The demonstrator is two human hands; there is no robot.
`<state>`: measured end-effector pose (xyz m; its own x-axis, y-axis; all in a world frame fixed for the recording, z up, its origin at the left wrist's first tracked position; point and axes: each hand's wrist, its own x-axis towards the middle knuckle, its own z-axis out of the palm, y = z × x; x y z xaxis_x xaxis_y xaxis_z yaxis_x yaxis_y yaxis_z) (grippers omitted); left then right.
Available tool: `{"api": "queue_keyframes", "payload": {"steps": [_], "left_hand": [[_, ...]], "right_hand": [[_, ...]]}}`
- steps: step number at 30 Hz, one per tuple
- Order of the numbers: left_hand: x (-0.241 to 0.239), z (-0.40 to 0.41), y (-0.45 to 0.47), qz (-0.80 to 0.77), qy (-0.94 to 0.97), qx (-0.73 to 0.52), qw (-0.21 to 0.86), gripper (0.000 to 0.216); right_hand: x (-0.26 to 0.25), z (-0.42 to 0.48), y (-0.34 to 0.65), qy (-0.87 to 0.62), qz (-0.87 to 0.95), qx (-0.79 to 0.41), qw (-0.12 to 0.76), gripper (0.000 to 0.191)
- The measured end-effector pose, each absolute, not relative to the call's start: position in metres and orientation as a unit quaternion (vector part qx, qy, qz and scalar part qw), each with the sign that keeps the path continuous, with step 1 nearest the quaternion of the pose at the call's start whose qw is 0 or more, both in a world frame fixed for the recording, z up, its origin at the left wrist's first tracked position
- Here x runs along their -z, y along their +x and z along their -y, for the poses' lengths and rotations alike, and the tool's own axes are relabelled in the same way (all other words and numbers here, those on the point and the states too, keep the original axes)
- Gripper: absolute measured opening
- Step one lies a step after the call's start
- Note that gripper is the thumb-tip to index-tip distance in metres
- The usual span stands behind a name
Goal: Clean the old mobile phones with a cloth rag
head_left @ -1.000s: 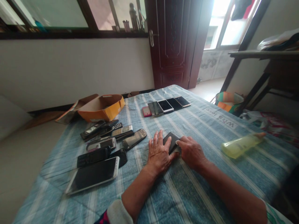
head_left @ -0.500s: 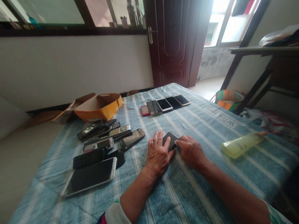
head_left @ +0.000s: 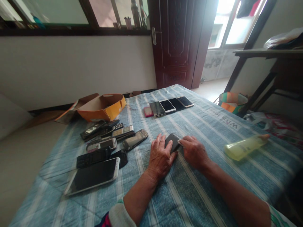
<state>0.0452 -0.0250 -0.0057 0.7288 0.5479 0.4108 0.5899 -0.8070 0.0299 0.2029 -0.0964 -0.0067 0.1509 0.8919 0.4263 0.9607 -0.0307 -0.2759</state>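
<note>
A small dark phone point(head_left: 173, 141) lies on the blue striped cloth point(head_left: 180, 195) in front of me. My left hand point(head_left: 161, 156) rests flat on the cloth with fingers spread, its thumb side pressed against the phone's left edge. My right hand point(head_left: 193, 152) is closed in a pinch at the phone's right edge, with a bit of pale material showing at the fingertips.
A pile of old phones point(head_left: 106, 138) and a large white-edged phone point(head_left: 93, 176) lie to the left. A row of phones point(head_left: 169, 106) sits farther back. An orange cardboard box point(head_left: 104, 107) stands at the far left, and a yellow bottle point(head_left: 245, 146) lies on the right.
Both hands stay on the dark phone; my right hand's fingertips have shifted slightly along its right edge. The view has shifted a little.
</note>
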Motion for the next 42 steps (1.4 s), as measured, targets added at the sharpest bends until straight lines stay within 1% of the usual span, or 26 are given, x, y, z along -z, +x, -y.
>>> {"api": "queue_keyframes", "payload": {"steps": [4, 6, 10, 13, 16, 19, 25, 27, 29, 33, 35, 39, 42], "left_hand": [[0.011, 0.027, 0.029, 0.35, -0.91, 0.218, 0.033, 0.064], [0.013, 0.028, 0.02, 0.371, -0.901, 0.225, 0.023, 0.067], [0.012, 0.031, 0.01, 0.388, -0.894, 0.224, -0.005, 0.057], [0.011, 0.03, 0.011, 0.393, -0.891, 0.228, -0.023, 0.052], [0.012, 0.028, 0.013, 0.394, -0.888, 0.235, -0.026, 0.048], [0.015, 0.026, 0.013, 0.394, -0.888, 0.238, -0.021, 0.043], [0.02, 0.023, 0.013, 0.392, -0.881, 0.265, -0.023, 0.044], [0.022, 0.023, 0.014, 0.39, -0.879, 0.275, -0.02, 0.042], [0.024, 0.022, 0.014, 0.389, -0.876, 0.284, -0.019, 0.041], [0.022, 0.023, 0.015, 0.386, -0.87, 0.303, -0.041, 0.045], [0.02, 0.024, 0.016, 0.379, -0.869, 0.312, -0.053, 0.047], [0.02, 0.023, 0.016, 0.361, -0.867, 0.337, -0.059, 0.045], [0.023, 0.021, 0.017, 0.357, -0.863, 0.353, -0.048, 0.042]], "right_hand": [[0.009, 0.094, 0.203, -0.684, 0.662, 0.104, 0.289, 0.029], [0.01, 0.093, 0.2, -0.675, 0.67, 0.123, 0.282, 0.028], [0.011, 0.093, 0.185, -0.652, 0.702, 0.15, 0.245, 0.022], [0.015, 0.094, 0.17, -0.63, 0.722, 0.176, 0.225, 0.021], [0.019, 0.096, 0.157, -0.599, 0.741, 0.199, 0.228, 0.022], [0.02, 0.098, 0.151, -0.567, 0.764, 0.183, 0.248, 0.026], [0.012, 0.1, 0.157, -0.541, 0.769, 0.102, 0.324, 0.032], [0.01, 0.101, 0.157, -0.538, 0.775, 0.098, 0.317, 0.031], [0.01, 0.102, 0.156, -0.541, 0.782, 0.107, 0.291, 0.028], [0.012, 0.1, 0.166, -0.581, 0.762, 0.138, 0.251, 0.024], [0.012, 0.098, 0.174, -0.601, 0.745, 0.142, 0.253, 0.025], [0.008, 0.099, 0.176, -0.595, 0.736, 0.137, 0.292, 0.028], [0.005, 0.101, 0.165, -0.567, 0.766, 0.125, 0.275, 0.024]]}}
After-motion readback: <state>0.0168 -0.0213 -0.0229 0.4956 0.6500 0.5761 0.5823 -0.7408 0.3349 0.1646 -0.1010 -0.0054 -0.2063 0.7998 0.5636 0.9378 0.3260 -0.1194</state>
